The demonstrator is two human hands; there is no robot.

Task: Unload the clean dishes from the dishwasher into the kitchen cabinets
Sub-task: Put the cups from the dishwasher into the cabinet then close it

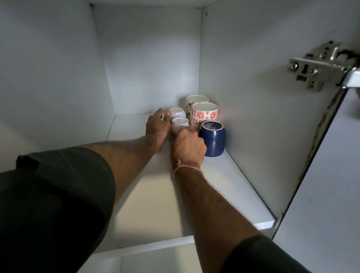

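Several upturned cups stand at the back right of a white cabinet shelf [232,177]. Two small white cups sit one behind the other, the far one [178,111] and the near one [180,122]. To their right are a red-flowered mug [204,114], a black-patterned mug [195,99] behind it, and a dark blue mug [213,140] in front. My right hand [188,146] curls round the near small white cup from the front. Along the left side of the small cups lies my left hand [156,129], fingers straight, thumb tip touching the far cup.
The cabinet's right wall carries a metal hinge [319,68] with the open door [348,176] beyond it. The left wall and the back wall close in the shelf. A lower shelf [160,267] shows beneath the front edge.
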